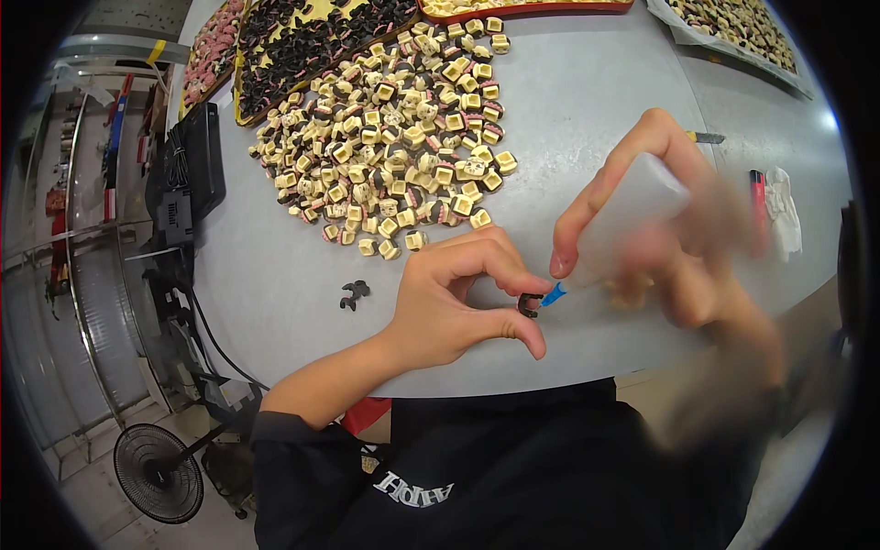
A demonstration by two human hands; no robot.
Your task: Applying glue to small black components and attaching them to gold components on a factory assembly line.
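Between the thumb and index finger of my left hand (445,298) is a small black curved plastic-looking piece (529,306). My right hand (674,137), partly blurred, grips a translucent white squeeze bottle (642,197). The bottle is tilted, and its blue nozzle (554,294) points at the black piece, right against it or very close; I cannot tell whether they touch. A few cream pieces (631,289) lie beneath the right hand, partly hidden. Left of my left hand, small black pieces (355,293) rest on the grey table (559,110).
A large heap of cream, black and pink pieces (394,147) covers the table's far left. Behind it stand a tray of black parts (240,103) and a red tray (532,13). A lined tray (796,85), a knife (706,137), a red object (758,197) and white tissue (782,215) lie right.
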